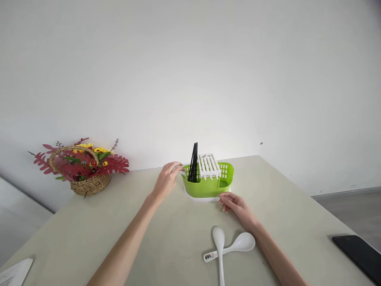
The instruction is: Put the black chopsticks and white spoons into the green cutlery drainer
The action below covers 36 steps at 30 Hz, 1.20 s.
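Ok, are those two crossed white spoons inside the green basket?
No, the two white spoons lie crossed on the table, in front of the green basket.

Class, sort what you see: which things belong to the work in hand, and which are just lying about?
Work in hand, judging by the hands:
green caddy, right hand at its near edge
black chopsticks
white slotted rack
white utensil in left hand
probably the crossed white spoons

Lying about:
flower basket
black phone
printed white sheet
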Each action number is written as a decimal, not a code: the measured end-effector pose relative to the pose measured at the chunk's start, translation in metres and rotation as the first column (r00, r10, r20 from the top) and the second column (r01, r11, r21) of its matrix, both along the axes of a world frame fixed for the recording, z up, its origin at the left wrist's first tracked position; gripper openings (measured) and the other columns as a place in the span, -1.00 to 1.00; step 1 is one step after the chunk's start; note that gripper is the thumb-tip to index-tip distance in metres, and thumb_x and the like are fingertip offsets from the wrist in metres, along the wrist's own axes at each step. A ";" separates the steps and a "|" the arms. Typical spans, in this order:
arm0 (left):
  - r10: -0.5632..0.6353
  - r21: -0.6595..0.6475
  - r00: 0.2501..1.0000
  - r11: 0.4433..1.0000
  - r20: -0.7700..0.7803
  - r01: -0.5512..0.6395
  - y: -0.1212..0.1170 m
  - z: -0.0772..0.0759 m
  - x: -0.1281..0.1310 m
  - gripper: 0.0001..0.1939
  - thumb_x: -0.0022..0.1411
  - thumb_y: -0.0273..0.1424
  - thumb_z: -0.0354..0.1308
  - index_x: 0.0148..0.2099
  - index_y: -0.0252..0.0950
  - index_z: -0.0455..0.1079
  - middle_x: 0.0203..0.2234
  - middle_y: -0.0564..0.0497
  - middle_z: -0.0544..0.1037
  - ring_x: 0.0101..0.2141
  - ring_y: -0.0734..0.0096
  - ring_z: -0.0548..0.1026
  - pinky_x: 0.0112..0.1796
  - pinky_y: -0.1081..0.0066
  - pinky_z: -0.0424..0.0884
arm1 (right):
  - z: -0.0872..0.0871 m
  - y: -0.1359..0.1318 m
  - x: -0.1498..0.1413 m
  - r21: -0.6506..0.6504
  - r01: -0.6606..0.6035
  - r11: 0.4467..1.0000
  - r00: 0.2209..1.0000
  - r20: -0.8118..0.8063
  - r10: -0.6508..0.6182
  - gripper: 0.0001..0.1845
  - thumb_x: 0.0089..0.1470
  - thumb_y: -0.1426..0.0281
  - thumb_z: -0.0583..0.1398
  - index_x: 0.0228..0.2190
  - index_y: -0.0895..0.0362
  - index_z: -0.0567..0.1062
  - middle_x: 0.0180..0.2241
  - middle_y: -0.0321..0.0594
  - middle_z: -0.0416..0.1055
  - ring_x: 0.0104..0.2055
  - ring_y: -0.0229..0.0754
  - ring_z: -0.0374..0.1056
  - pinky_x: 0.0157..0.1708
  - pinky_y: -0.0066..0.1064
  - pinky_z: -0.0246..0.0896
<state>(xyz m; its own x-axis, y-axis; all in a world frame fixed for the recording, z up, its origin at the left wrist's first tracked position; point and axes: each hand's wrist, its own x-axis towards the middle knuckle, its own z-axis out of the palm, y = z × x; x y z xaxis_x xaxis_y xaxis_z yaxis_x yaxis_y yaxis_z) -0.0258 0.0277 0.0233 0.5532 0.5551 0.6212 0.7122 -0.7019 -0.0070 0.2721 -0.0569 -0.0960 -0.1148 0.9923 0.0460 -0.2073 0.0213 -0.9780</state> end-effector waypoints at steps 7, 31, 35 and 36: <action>0.023 -0.022 0.998 0.999 -0.057 -0.024 0.002 0.001 0.003 -0.36 0.13 -0.85 -0.15 0.08 -0.22 0.43 0.12 -0.09 0.49 0.21 0.17 0.39 0.19 0.05 0.35 | -0.002 0.001 0.000 0.005 -0.003 1.000 1.000 0.001 0.003 -0.50 0.05 -0.07 0.39 -0.22 0.10 0.62 -0.33 -0.17 0.58 -0.41 -0.21 0.36 -0.34 -0.33 0.29; -0.076 -0.508 0.995 0.861 -0.071 0.030 -0.118 -0.020 0.091 -0.77 0.36 -0.32 0.13 0.03 -0.24 0.38 -0.23 -0.05 0.58 -0.23 0.23 0.58 -0.18 0.31 0.46 | -0.003 0.001 0.000 0.001 -0.006 1.000 1.000 -0.019 0.006 -0.50 0.03 -0.05 0.40 -0.22 0.10 0.61 -0.33 -0.19 0.58 -0.41 -0.21 0.37 -0.35 -0.34 0.28; 0.081 -0.618 0.930 0.726 -0.359 -0.302 -0.148 -0.035 0.113 -0.42 0.38 -0.05 0.14 0.21 -0.41 0.30 -0.32 -0.16 0.65 -0.27 0.00 0.64 -0.29 0.25 0.45 | -0.003 0.001 0.000 0.000 0.000 1.000 1.000 -0.021 0.000 -0.50 0.03 -0.05 0.41 -0.22 0.09 0.61 -0.33 -0.19 0.58 -0.40 -0.22 0.37 -0.35 -0.35 0.28; 0.094 -0.612 0.910 0.711 -0.404 -0.346 -0.153 -0.037 0.119 -0.37 0.37 -0.05 0.16 0.25 -0.43 0.27 -0.31 -0.18 0.66 -0.25 -0.03 0.64 -0.27 0.24 0.45 | -0.003 0.001 0.000 0.000 0.003 1.000 1.000 -0.020 -0.003 -0.50 0.03 -0.06 0.41 -0.22 0.09 0.61 -0.33 -0.19 0.58 -0.41 -0.22 0.37 -0.35 -0.35 0.28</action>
